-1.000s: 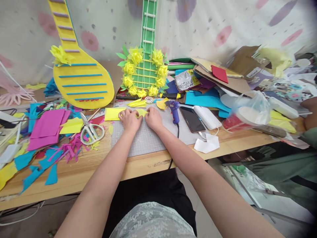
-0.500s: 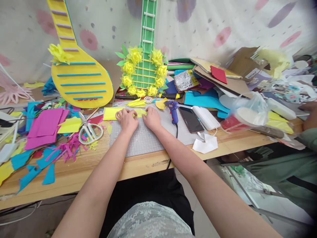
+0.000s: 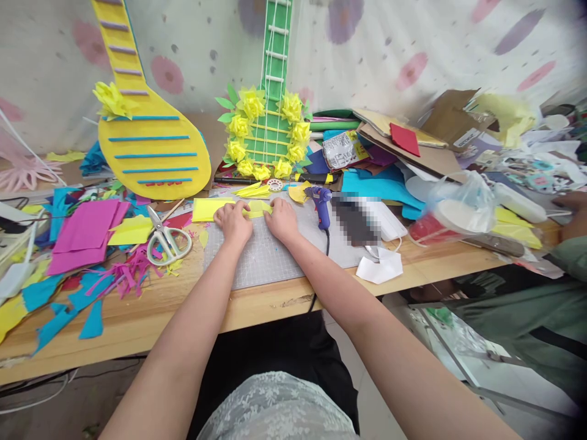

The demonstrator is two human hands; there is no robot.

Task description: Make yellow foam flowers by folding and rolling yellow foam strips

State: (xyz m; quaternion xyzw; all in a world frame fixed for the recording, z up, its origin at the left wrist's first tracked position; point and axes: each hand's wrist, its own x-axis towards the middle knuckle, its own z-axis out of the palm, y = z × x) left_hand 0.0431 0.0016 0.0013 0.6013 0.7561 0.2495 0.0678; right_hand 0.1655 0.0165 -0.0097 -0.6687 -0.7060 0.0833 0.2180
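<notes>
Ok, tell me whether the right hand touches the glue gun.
Apart: the head view shows grey mat between the right hand and the glue gun.

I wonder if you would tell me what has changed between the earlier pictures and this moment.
The left hand has eased slightly to the left along the yellow paper, so the gap between the hands is a little wider. Nothing was visibly taken up or let go. The right hand has hardly moved; the scissors and glue gun stayed put.
</notes>
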